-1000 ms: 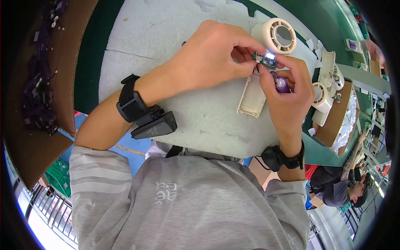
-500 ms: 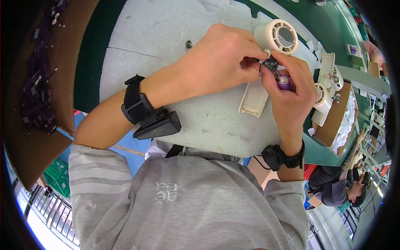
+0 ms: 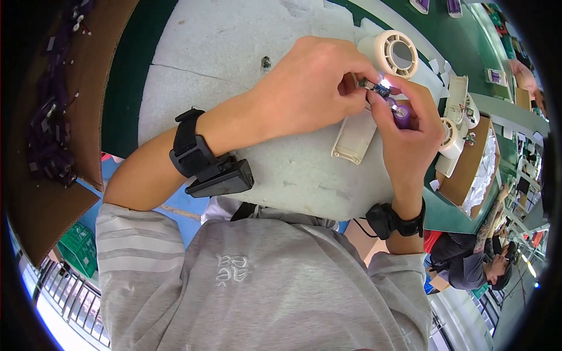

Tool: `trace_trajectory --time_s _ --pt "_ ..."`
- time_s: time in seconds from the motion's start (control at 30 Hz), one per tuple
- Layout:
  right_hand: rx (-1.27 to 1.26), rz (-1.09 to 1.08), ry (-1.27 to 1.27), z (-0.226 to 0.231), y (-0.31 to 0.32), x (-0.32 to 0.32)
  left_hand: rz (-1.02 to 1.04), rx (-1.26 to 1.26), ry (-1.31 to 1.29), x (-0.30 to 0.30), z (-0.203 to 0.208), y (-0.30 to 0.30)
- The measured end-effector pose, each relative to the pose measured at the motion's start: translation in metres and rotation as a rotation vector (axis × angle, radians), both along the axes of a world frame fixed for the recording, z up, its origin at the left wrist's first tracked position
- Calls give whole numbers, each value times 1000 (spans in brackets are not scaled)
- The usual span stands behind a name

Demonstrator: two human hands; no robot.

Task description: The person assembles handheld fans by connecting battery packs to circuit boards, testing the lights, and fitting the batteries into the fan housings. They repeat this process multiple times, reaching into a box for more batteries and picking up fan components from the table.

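My left hand pinches the edge of a small circuit board between thumb and fingertips. A bright white light glows on the board. Around the other side of the board, my right hand grips it with thumb and forefinger. A purple cylindrical battery rests in the right palm, close to the board. Just beyond the hands is a cream fan head with a round spoked grille. Below them an open cream handle shell lies on the white foam mat, partly covered by my hands.
To the left, a cardboard box holds many purple batteries with wires. At right are another opened fan and a carton with white pieces. Purple-and-white parts lie on the green surface beyond; a co-worker sits at right.
A white light has come on at the circuit board. Both hands keep their grip with only slight shifts. More purple-and-white parts have come into view at the top right.
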State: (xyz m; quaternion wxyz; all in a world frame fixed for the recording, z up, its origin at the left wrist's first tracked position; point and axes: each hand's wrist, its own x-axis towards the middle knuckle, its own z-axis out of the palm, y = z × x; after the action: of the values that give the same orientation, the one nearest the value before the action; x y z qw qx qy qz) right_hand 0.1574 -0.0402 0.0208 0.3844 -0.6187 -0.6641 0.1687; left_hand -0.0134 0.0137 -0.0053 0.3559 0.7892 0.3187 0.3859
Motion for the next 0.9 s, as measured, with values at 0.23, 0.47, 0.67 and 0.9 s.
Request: trace_trajectory --time_s 0.23,0.47,0.67,0.9 --pt "29 14 8 -1 -2 6 9 -160 -62 8 -2 -12" --pt "-101 -7 12 3 -7 8 -43 -251 -7 6 2 -13" --pt "-63 65 32 0 -6 15 -112 -365 -22 2 7 -9" --pt "-53 34 21 2 -9 11 -139 -421 -59 3 3 -9"
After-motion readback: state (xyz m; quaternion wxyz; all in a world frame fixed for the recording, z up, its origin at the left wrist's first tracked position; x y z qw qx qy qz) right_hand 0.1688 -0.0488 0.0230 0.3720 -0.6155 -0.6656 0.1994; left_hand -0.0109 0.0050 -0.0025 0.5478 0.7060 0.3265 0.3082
